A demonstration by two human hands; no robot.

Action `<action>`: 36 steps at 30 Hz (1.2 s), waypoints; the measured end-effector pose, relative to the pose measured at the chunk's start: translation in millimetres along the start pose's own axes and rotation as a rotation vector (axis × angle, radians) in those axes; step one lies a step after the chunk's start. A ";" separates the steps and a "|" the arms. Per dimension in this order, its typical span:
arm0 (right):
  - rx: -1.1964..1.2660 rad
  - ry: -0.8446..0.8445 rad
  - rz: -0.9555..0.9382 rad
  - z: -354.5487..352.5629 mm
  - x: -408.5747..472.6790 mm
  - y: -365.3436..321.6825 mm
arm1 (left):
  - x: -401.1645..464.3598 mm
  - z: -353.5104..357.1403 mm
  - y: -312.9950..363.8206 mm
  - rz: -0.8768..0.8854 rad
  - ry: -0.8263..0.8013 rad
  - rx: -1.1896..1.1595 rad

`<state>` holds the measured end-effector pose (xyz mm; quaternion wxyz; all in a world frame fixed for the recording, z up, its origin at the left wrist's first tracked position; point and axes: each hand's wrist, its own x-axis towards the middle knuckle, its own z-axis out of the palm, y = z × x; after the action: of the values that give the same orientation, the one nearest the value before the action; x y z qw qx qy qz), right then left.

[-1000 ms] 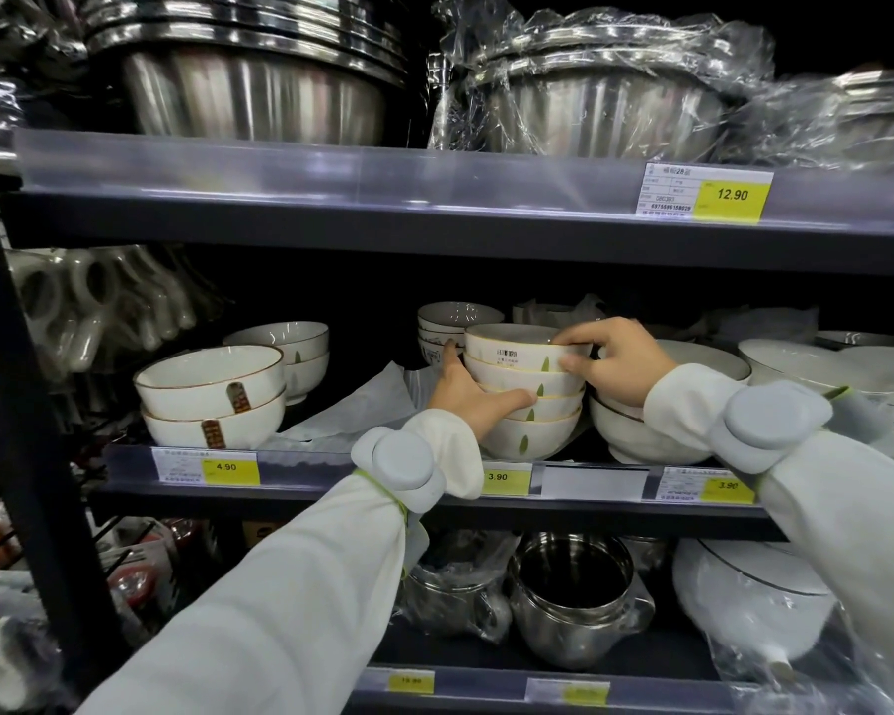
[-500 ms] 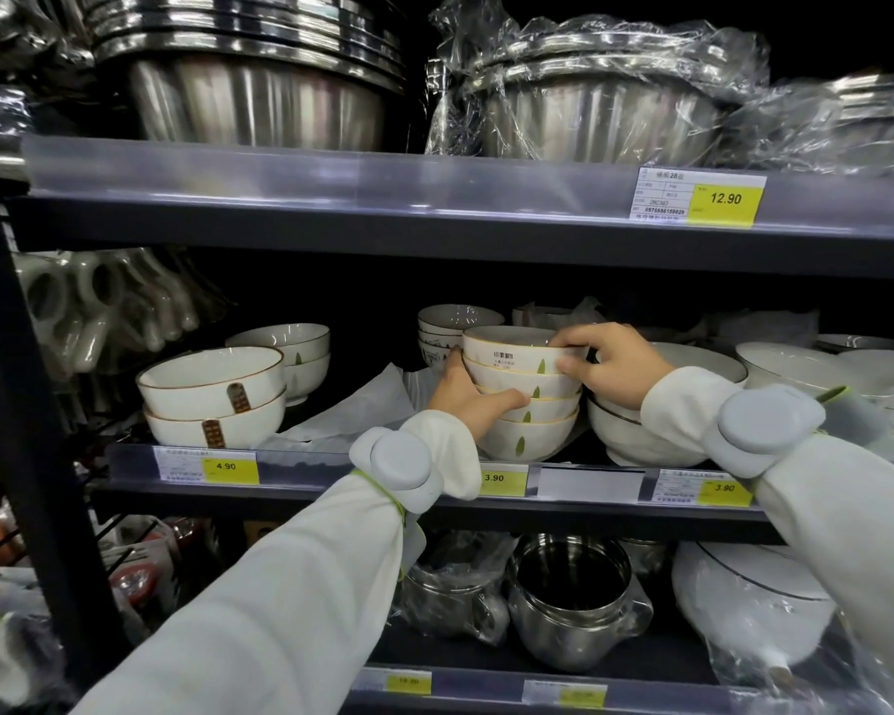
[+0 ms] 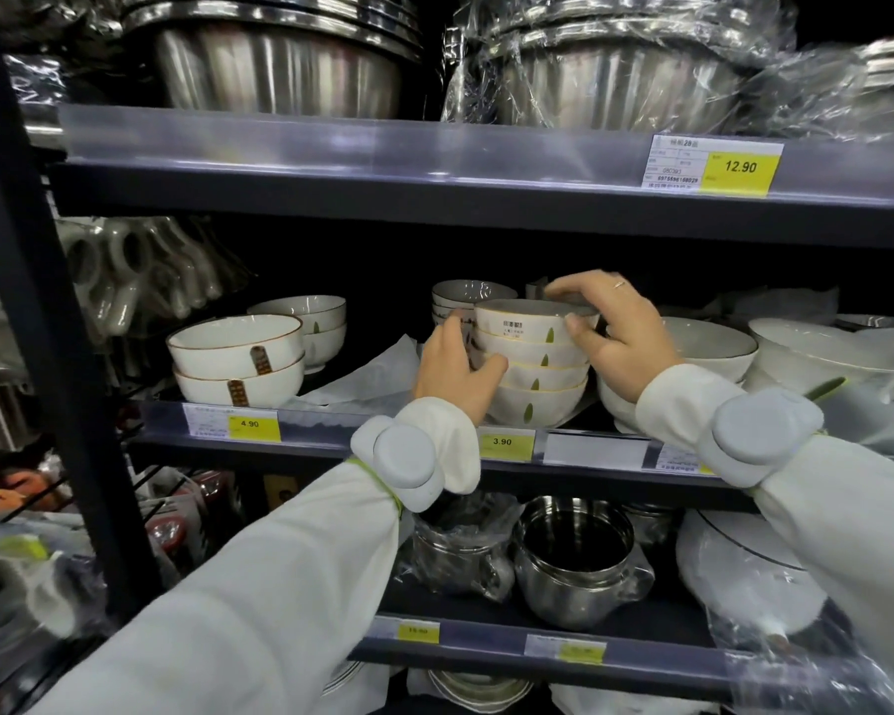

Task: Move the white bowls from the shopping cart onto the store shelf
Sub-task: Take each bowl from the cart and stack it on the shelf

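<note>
Holding the bowl stack [image 3: 530,369] from both sides, I have it on the middle shelf [image 3: 331,423], right at the front edge above the 3.90 tag [image 3: 504,443]. It is four white bowls nested upright, each with a small green leaf mark, and the top bowl [image 3: 525,322] carries a barcode sticker.

My left hand [image 3: 455,374] is on the stack's left flank: the thumb curls across the front of the lower bowls and the fingers wrap round behind, out of my sight. My right hand [image 3: 620,338] sits on the upper right, with the thumb pressed on the top bowl's outer wall and the fingers arched over its rim toward the far side. So both hands are closed around the stack, which stands between them, the left low and the right high.

Just behind the stack is a second, smaller pile of bowls [image 3: 465,299]. To its right, touching or nearly so, sit larger white bowls [image 3: 708,348]. Well to the left are two brown-rimmed bowls [image 3: 238,363] stacked above the 4.90 tag [image 3: 251,424], with paper [image 3: 367,379] lying between them and my stack. Steel basins [image 3: 280,59] fill the shelf above, and steel pots [image 3: 574,559] the one below.
</note>
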<state>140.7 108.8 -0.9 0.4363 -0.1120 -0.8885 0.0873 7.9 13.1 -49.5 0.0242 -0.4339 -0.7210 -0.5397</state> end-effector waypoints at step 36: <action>-0.036 -0.152 -0.111 243.2 -114.5 -127.9 | -116.4 -138.0 -226.8 0.497 -0.100 0.505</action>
<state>-0.3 -59.4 -201.9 0.3697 -0.0634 -0.9254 0.0550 -127.4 -176.2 -222.4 0.2259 -0.6023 -0.7044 -0.3003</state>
